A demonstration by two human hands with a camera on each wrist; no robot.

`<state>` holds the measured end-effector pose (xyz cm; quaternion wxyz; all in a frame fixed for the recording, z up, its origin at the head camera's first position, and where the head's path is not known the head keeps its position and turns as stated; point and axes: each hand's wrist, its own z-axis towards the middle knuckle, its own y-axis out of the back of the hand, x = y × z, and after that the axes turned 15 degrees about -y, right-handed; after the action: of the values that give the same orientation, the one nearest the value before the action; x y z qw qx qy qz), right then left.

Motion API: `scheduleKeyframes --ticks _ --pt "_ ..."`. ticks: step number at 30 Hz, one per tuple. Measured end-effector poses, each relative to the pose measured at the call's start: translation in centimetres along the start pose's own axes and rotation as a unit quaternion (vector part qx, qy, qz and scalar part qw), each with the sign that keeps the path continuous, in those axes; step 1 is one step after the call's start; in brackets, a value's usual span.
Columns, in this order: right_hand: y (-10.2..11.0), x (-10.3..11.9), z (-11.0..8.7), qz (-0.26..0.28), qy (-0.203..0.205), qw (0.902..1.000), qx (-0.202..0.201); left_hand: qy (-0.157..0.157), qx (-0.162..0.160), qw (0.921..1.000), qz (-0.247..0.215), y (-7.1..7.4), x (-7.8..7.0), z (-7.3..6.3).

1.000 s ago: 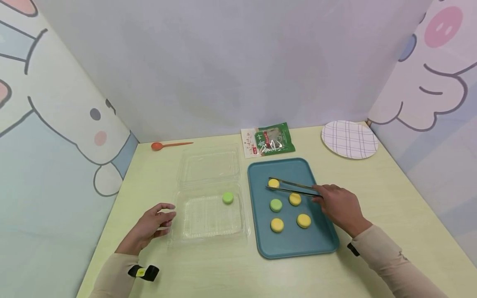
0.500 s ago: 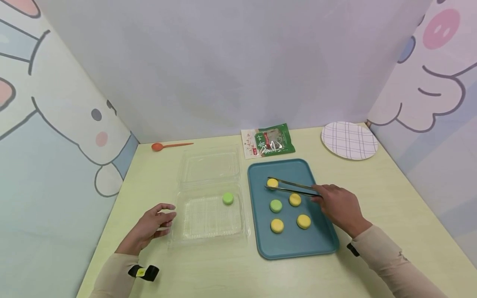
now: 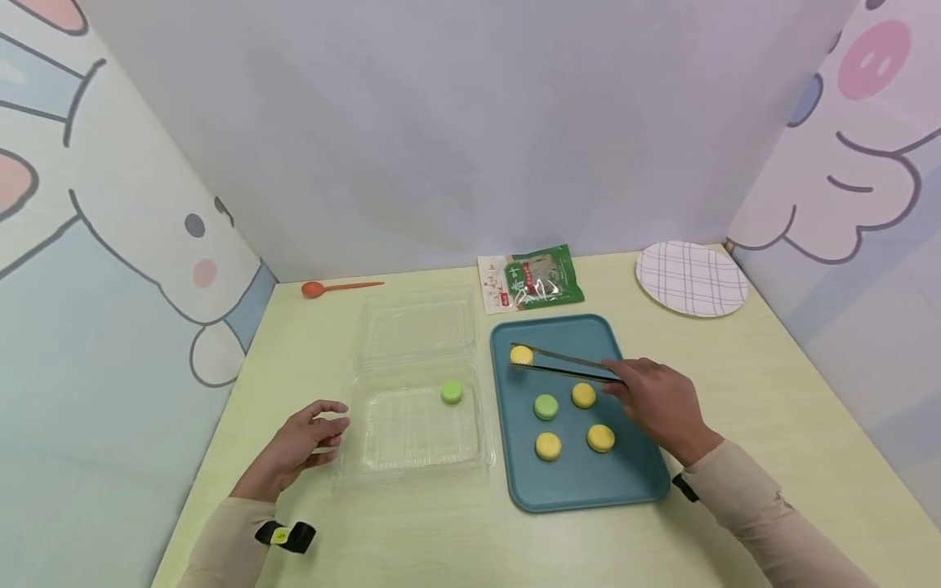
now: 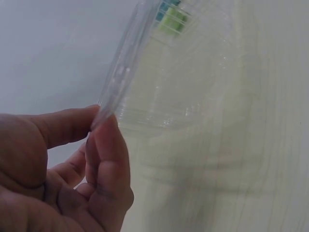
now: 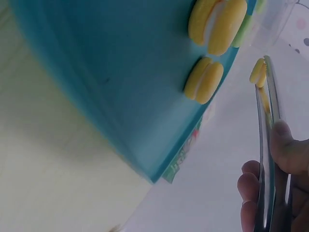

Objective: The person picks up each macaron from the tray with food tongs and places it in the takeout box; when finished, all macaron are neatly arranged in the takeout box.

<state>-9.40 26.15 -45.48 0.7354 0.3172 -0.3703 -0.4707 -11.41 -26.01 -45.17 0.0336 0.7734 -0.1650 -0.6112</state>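
Observation:
My left hand (image 3: 294, 445) pinches the left rim of an open clear plastic clamshell box (image 3: 400, 429) between thumb and fingers, as the left wrist view shows. A green macaron (image 3: 452, 392) sits inside, toward the box's right. My right hand (image 3: 657, 404) grips metal tongs (image 5: 263, 169), whose tips hold a yellow macaron (image 3: 521, 355). In the right wrist view that macaron (image 5: 258, 72) is raised above the tray. On the blue tray (image 3: 588, 487) lie a green macaron (image 3: 546, 407) and three yellow ones, one of them a yellow macaron (image 3: 600, 438) at the lower right.
The box's hinged lid (image 3: 419, 327) lies flat behind its base. Farther back are an orange spoon (image 3: 341, 287) at left, a green and white packet (image 3: 531, 279) behind the tray, and a checked plate (image 3: 691, 278) at right. Walls enclose the table's back and sides.
The tongs and the yellow macaron in them have shifted left across the tray, toward the box, with my right hand following. My left hand stays in place at the box.

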Motion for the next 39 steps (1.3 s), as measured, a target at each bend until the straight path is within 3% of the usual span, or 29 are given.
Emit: scheduleKeyframes --ticks 7,16,26,39 --pt "0.1 1.1 0.8 0.021 0.012 0.9996 -0.014 0.001 -0.001 1.0 -0.002 0.0 -0.1 -0.1" --pt "0.5 3.1 1.6 0.033 -0.004 0.9993 0.016 0.007 -0.004 0.9999 -0.007 0.0 -0.1 0.0" --pt "0.3 4.5 1.7 0.055 0.04 0.997 0.037 0.0 -0.005 0.9999 -0.01 -0.1 0.0 0.0" --pt "0.4 5.6 1.9 0.05 0.05 0.9942 0.081 0.002 -0.01 0.9999 -0.008 -0.1 0.2 -0.1"
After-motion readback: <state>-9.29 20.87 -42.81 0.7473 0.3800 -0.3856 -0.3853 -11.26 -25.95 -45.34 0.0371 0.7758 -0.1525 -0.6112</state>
